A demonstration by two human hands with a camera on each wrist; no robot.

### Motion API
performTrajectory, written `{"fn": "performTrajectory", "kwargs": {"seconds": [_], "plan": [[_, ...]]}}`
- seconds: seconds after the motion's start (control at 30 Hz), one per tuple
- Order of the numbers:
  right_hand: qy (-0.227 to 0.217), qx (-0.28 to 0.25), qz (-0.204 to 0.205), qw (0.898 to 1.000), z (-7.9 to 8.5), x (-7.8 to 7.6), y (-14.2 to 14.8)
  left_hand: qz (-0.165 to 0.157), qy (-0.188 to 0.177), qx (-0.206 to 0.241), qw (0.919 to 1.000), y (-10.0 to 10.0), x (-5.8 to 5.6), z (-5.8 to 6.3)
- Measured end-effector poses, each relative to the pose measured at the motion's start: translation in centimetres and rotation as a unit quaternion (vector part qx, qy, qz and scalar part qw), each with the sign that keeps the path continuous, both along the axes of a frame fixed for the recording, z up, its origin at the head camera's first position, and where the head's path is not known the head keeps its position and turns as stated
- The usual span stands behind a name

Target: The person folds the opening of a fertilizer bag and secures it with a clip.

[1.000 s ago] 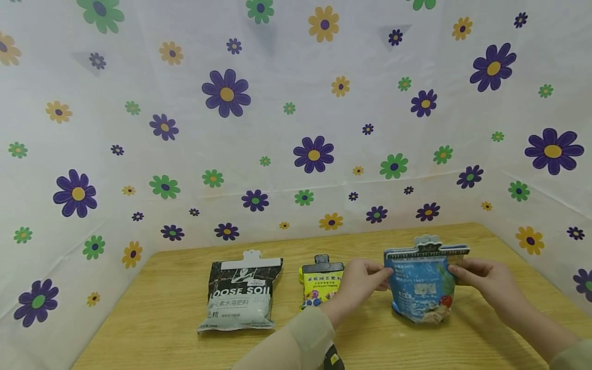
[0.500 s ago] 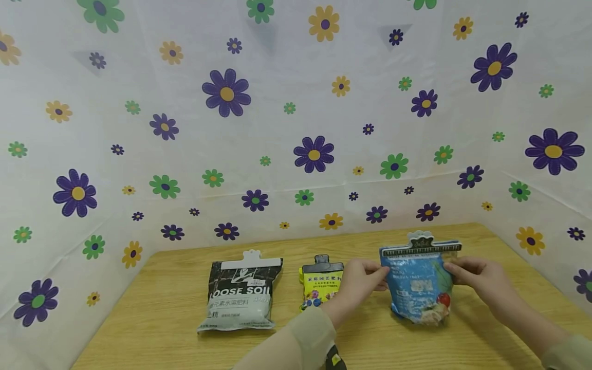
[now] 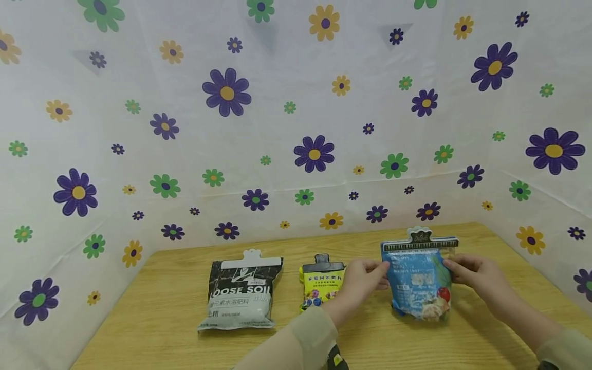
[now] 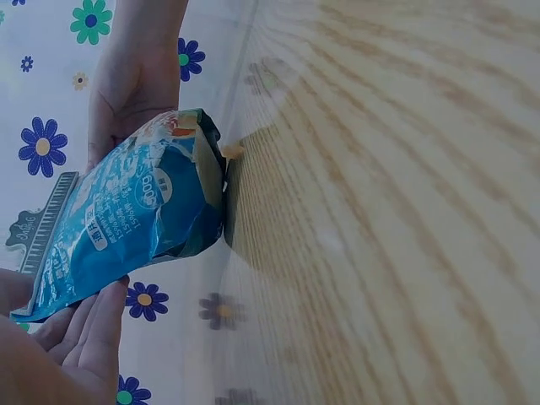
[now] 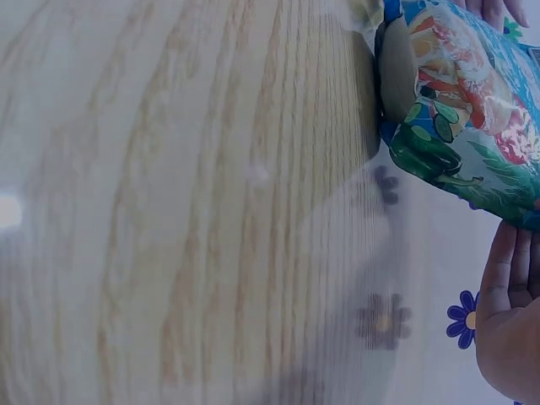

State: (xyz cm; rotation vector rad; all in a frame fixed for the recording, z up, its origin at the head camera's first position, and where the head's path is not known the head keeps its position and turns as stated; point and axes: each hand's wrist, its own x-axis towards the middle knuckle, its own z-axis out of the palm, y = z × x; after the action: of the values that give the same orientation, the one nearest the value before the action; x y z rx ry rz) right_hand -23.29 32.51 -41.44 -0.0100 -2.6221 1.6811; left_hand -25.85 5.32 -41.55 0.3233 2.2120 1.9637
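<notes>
A blue printed plastic bag (image 3: 416, 290) stands upright at the right of the table, its top closed by a wide clip (image 3: 421, 244) with a piano-key pattern. My left hand (image 3: 363, 285) pinches the bag's left edge just below the clip, and my right hand (image 3: 478, 280) pinches the opposite edge. In the left wrist view, the bag's (image 4: 139, 211) bottom is at or close to the tabletop; whether it touches cannot be told. The right wrist view shows vegetables printed on the bag's (image 5: 472, 110) other face. The left hand partly covers a yellow bag (image 3: 319, 288) with a black clip.
A black and grey bag (image 3: 240, 298) with a white clip stands on the wooden table (image 3: 157, 308) at the left. Flowered white cloth (image 3: 277, 133) encloses the table's back and sides. A dark object (image 3: 336, 359) shows partly beside my left sleeve.
The blue bag has shifted slightly left and its top now stands straighter and a little higher. Both hands keep their grip; the right hand moved slightly left with it.
</notes>
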Motion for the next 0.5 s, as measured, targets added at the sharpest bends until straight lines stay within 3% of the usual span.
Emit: {"fn": "performTrajectory", "kwargs": {"seconds": [0.5], "plan": [[-0.021, -0.022, 0.020, 0.999, -0.07, -1.06, 0.49, -0.013, -0.024, -0.008, 0.9996, -0.07, 0.04, 0.27]]}}
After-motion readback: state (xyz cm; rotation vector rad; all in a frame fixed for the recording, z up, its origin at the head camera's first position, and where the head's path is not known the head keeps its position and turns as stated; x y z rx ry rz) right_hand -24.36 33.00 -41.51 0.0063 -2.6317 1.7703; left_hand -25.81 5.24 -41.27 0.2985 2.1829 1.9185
